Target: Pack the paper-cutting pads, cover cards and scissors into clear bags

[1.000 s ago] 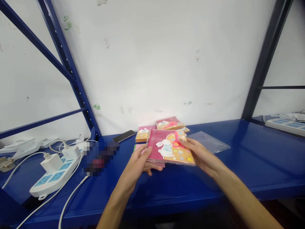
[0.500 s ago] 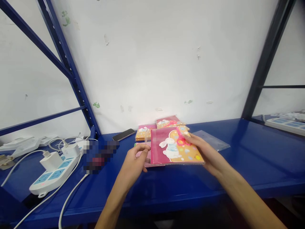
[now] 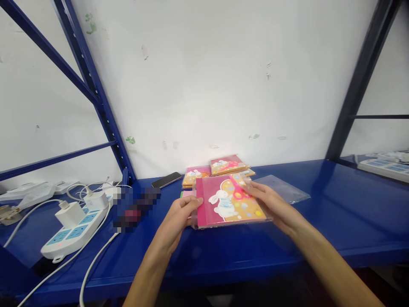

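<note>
Blue steel shelf [image 3: 322,238] runs across the foreground, and two bare forearms reach over its front edge. Between them, the person holds a pink-and-orange rabbit book [image 3: 230,201] in a clear plastic sleeve, close above the shelf. Its cover shows a white rabbit and red scissors. The left hand [image 3: 174,224] grips the book's left edge, its fingers [image 3: 191,204] curled closely against the sleeve. The right hand [image 3: 271,207] holds the upper right corner, its fingers [image 3: 255,189] lying across the cover. A pink sheet [image 3: 188,194] lies just behind the left hand. Farther back stand two similar packets [image 3: 227,165], beside a clear plastic bag [image 3: 281,187] and a black smartphone [image 3: 166,179]. To the left, a white power strip [image 3: 75,232] holds a white charger [image 3: 70,214], with white cables [image 3: 96,260] trailing from it. A pixelated patch [image 3: 134,209] hides whatever lies beside it. A white wall [image 3: 223,76] closes the view.
</note>
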Tool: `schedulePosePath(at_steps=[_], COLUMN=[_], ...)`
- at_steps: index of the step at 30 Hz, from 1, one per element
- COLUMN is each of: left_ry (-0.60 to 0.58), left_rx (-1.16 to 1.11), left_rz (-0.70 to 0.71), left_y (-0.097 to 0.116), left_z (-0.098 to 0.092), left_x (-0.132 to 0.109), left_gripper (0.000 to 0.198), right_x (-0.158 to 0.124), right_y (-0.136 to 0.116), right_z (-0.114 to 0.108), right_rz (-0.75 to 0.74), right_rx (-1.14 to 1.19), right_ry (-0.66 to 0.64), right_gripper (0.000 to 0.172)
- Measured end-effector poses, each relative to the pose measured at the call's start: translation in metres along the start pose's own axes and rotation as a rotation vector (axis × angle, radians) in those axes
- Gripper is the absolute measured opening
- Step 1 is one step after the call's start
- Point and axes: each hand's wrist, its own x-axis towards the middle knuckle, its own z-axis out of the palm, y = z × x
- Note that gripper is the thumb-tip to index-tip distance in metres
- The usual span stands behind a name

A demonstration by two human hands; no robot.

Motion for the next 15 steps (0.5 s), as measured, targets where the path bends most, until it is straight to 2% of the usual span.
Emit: schedulePosePath(at_steps=[5,10,15], left_ry=[0.084,-0.079,-0.105], left_rx=[-0.138,-0.023,-0.028], left_rz=[-0.003,-0.035,-0.068], left_y=[-0.003,-0.004,0.002], left_z=[-0.003,-0.007,-0.013], left_x=[0.005,0.005,0.004], left_gripper=[0.021,0.022,0.023], right_x=[0.004,0.002,0.005], right_y=[-0.002,-0.007,-0.013], right_z=[-0.006,-0.010,-0.034], right_rz=[-0.041,-0.058,-0.147], right_rx=[-0.032,-0.010,-0.093], right_ry=[0.061,0.080,0.141], right_gripper=[0.049,0.047,0.050])
